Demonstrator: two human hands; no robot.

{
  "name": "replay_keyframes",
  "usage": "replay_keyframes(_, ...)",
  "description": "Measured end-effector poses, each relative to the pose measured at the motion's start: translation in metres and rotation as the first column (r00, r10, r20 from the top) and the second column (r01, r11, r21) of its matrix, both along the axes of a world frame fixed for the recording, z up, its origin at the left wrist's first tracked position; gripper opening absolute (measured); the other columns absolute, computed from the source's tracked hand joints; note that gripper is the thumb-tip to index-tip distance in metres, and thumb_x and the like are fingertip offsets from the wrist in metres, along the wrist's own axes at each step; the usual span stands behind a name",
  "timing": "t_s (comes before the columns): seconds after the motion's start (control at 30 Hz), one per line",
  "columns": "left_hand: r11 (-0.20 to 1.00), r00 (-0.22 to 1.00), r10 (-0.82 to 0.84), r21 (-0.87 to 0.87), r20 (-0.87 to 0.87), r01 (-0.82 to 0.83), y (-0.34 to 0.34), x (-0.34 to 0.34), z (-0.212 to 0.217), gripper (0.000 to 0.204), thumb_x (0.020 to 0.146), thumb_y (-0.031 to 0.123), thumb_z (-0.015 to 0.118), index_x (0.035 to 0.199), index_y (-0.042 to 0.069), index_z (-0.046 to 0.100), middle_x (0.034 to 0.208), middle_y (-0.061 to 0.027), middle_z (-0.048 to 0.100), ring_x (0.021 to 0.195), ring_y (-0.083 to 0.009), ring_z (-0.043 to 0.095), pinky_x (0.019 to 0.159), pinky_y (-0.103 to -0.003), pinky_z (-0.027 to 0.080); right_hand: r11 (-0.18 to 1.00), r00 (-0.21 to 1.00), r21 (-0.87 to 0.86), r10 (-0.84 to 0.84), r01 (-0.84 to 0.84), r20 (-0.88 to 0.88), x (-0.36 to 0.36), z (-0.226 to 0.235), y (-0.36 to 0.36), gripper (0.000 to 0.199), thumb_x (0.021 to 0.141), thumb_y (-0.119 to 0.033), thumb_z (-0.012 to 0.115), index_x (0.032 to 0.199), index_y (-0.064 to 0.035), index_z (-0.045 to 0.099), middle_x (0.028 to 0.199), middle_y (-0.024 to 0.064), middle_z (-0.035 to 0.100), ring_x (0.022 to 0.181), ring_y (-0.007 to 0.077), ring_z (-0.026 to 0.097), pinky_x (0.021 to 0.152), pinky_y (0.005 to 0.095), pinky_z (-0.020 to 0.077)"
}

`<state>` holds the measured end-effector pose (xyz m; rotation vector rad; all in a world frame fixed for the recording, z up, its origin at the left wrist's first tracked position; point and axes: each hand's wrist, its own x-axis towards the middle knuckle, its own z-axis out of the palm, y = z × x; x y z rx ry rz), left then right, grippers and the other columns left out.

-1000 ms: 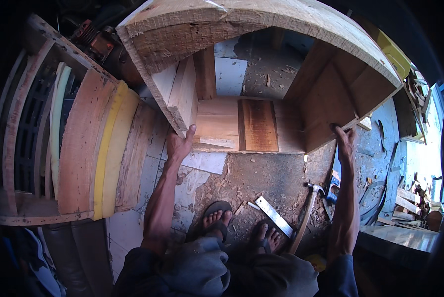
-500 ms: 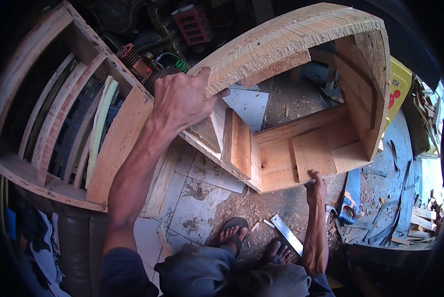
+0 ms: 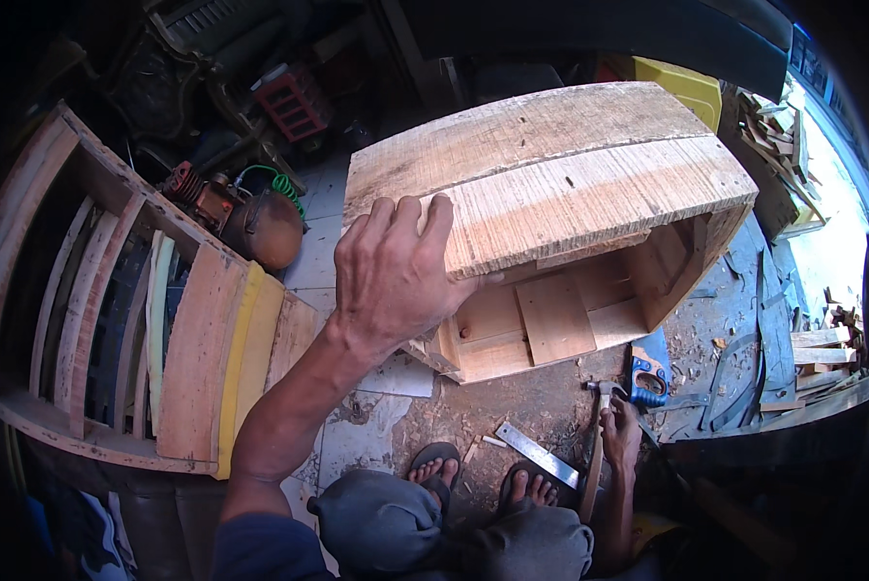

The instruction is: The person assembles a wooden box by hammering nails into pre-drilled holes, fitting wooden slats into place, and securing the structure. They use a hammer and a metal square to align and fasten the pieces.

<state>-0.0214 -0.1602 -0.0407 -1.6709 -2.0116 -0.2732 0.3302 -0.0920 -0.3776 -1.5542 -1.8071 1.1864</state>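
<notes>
A curved wooden box (image 3: 560,184) of rough planks stands on the dusty floor in front of me, its open side facing me and showing inner boards. My left hand (image 3: 391,276) lies flat on the near left edge of its top, fingers spread over the plank. My right hand (image 3: 620,433) is low by my right knee, closed around the wooden handle of a hammer (image 3: 594,455) whose head rests on the floor below the box. My sandalled feet (image 3: 434,470) are just beneath.
A slatted wooden frame (image 3: 115,320) with a yellow board leans at my left. A metal ruler (image 3: 538,453) lies by my feet and a blue-handled saw (image 3: 647,373) beside the hammer. A brown tank with a small engine (image 3: 260,228), a red crate (image 3: 294,97) and wood offcuts (image 3: 822,344) surround the box.
The box has tipped from its open side facing up at me to standing with its planked top upward. My left hand moved onto that top; my right hand left the box and took the hammer.
</notes>
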Motion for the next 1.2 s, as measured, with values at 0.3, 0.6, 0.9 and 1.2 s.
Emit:
replay_keyframes(0.3, 0.988, 0.957, -0.136, -0.040, 0.255, 0.150, -0.065, -0.024, -0.017, 0.103, 0.058, 0.039, 0.093, 0.148, 0.012, 0.052, 0.154, -0.0146, 0.047, 0.142, -0.0359, 0.043, 0.117, -0.047, 0.037, 0.995, 0.951, -0.042, -0.073, 0.090, 0.301, 0.048, -0.050, -0.078, 0.055, 0.083, -0.036, 0.075, 0.128, -0.0065, 0.062, 0.098, 0.0218, 0.070, 0.092, 0.0409, 0.069, 0.081, 0.0493, 0.0542)
replay_keyframes(0.6, 0.979, 0.871, -0.186, 0.006, 0.455, 0.206, -0.059, -0.045, -0.020, 0.102, 0.061, 0.028, 0.092, 0.151, 0.012, 0.048, 0.156, -0.0150, 0.045, 0.149, -0.0343, 0.036, 0.122, -0.046, 0.033, 0.976, 0.978, -0.172, -0.103, 0.134, 0.180, -0.024, -0.009, -0.048, 0.043, 0.076, -0.024, 0.073, 0.108, 0.0034, 0.063, 0.094, 0.0225, 0.069, 0.083, 0.0357, 0.069, 0.077, 0.0445, 0.0535)
replay_keyframes(0.9, 0.961, 0.828, -0.261, 0.054, 0.496, 0.270, -0.057, -0.047, -0.024, 0.100, 0.062, 0.023, 0.092, 0.150, 0.008, 0.048, 0.157, -0.0157, 0.045, 0.150, -0.0333, 0.034, 0.123, -0.045, 0.031, 0.679, 0.841, 0.650, 0.530, -0.341, -0.113, -0.131, 0.112, -0.067, 0.034, 0.084, -0.018, 0.079, 0.108, -0.0042, 0.059, 0.085, 0.0151, 0.067, 0.066, 0.0328, 0.070, 0.056, 0.0412, 0.0547)
replay_keyframes(1.2, 0.959, 0.819, -0.269, 0.062, 0.508, 0.277, -0.064, -0.054, -0.030, 0.099, 0.061, 0.017, 0.091, 0.151, 0.009, 0.049, 0.157, -0.0150, 0.045, 0.150, -0.0331, 0.034, 0.123, -0.045, 0.031, 0.450, 0.793, 0.813, 0.609, -0.369, 0.022, -0.181, 0.147, -0.045, 0.038, 0.076, -0.003, 0.074, 0.109, -0.0032, 0.057, 0.076, 0.0113, 0.060, 0.065, 0.0282, 0.067, 0.053, 0.0397, 0.0526)
